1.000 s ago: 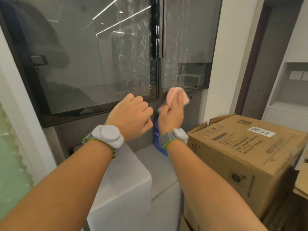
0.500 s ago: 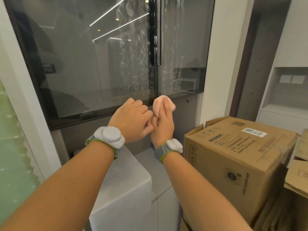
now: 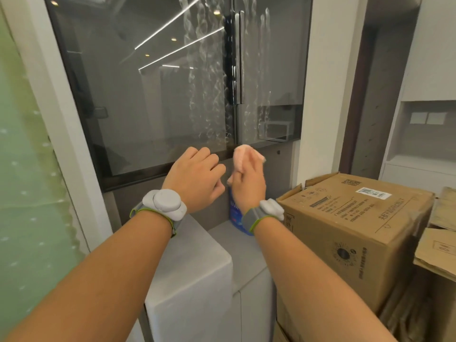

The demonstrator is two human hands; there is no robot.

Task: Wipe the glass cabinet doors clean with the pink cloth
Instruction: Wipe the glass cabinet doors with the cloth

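I see my right hand (image 3: 248,183) raised in front of the cabinet, its fingers and thumb clamped around the pink cloth (image 3: 243,155). The cloth is bunched into a wad whose long axis runs roughly upright, its top pointing up toward the bottom edge of the glass cabinet doors (image 3: 158,95), right where the two panes meet. I cannot tell whether the wad touches the frame. My left hand (image 3: 196,178) hangs just beside the right, fingers curled loosely inward, holding nothing. I count two glass doors, one long vertical handle (image 3: 238,58) at their seam, and wavy streaks running down both panes. One pink cloth, one blue bottle (image 3: 234,213) partly hidden behind my right wrist, two wrist bands (image 3: 164,204), and one large cardboard box (image 3: 357,230) to the right.
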